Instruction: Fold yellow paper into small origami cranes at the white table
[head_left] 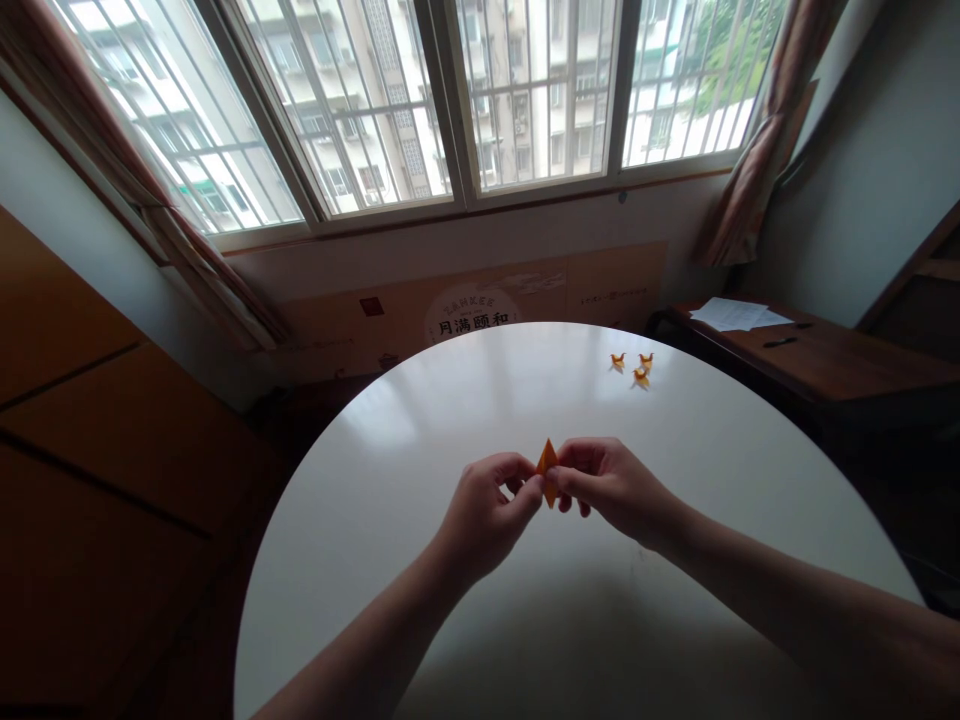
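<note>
Between my two hands is a small orange piece of folded paper (550,461), shaped like an upright diamond. My left hand (491,505) pinches its left edge between thumb and fingers. From the other side, my right hand (611,485) grips it, the thumb lying across its face. Both hands are above the middle of a round white table (360,560). Beyond my right hand stand three small orange folded-paper birds (641,377), grouped near the table's far right edge. My fingers cover part of the paper's sides.
Right of the table stands a brown wooden side table (847,350) with white paper sheets (739,314) and a black pen (780,342). Behind the table, a printed cardboard panel (615,270) leans under the barred window (536,100). A brown cabinet (97,480) is at the left.
</note>
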